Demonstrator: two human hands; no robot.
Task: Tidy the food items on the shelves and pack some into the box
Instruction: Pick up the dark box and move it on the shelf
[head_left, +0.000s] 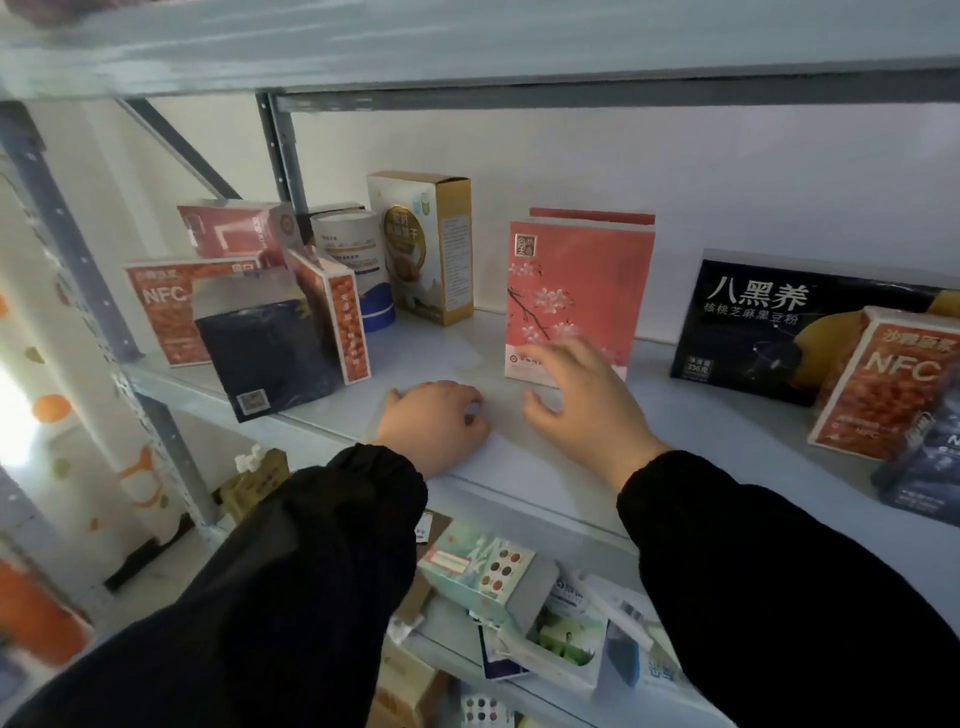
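A pink box with blossom print (576, 291) stands upright in the middle of the grey shelf (431, 358). My right hand (582, 400) hovers just in front of its lower edge with fingers spread, holding nothing. My left hand (431, 423) rests on the shelf near the front edge, fingers loosely curled, empty. On the left stand orange NFC boxes (166, 312), a dark blue box (270, 353), a white tin (356, 260) and a white-gold box (423, 244). At the right lie a black box (769, 322) and another NFC box (883, 384).
An upper shelf (467, 52) overhangs closely. The lower shelf holds several jumbled cartons, among them a green box (483, 577) and white packs (561, 639). A metal upright (72, 249) and a diagonal brace stand at the left. A cardboard box (254, 483) sits lower left.
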